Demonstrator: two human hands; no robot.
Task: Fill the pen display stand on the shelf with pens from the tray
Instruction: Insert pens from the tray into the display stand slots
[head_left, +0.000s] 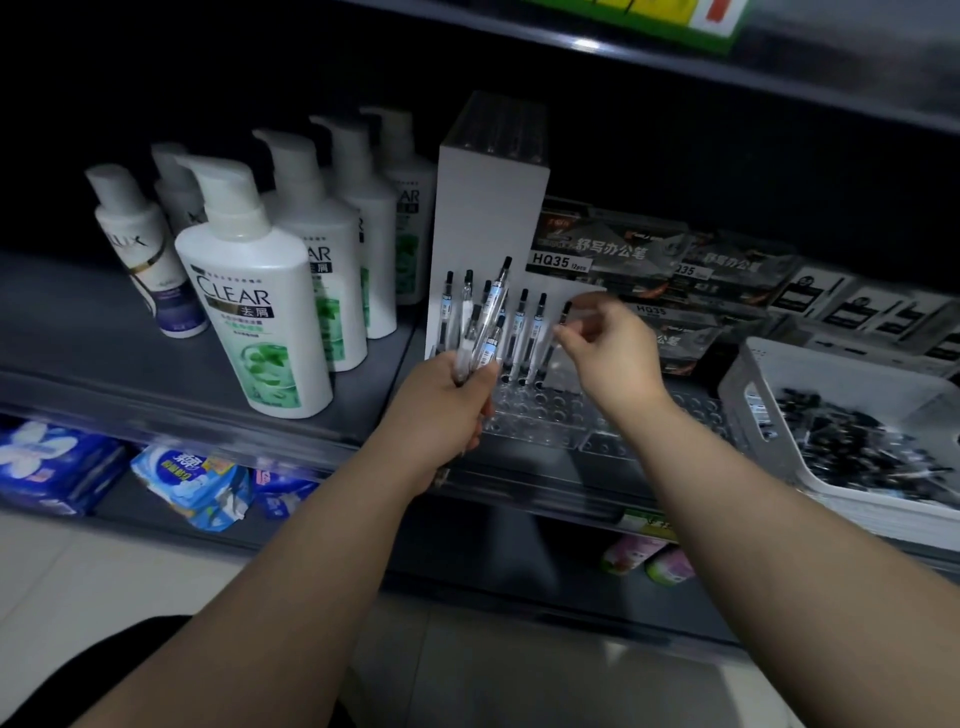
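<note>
Gripping a bundle of clear gel pens (485, 325) in a fist, L hand (441, 410) sits just in front of the pen display stand (488, 208). The pen tops fan up & to the right against the stand's white back panel. R hand (610, 353) is to the right of it, thumb & forefinger pinching a single pen (564, 313) near its black top, other fingers loosely curled. That pen is approx upright at the right end of the row; can't tell if its tip sits in a hole.

Stand is on the shelf (104, 332), btwn the shampoo bottles and the pen packs. Several standing pens (521, 332) fill its back rows, and the clear perforated base (540, 410) in front shows many open holes. White plastic tray (748, 384) rests at the shelf edge on the right, near the stand, w/ a loose heap of pens (852, 447) inside.

Left of the stand: white CLEAR shampoo pump bottles (254, 312) & a LUX bottle (140, 249). Behind R hand: dark HQ35 pen packs (608, 254). The lower shelf holds blue packets (192, 483).
</note>
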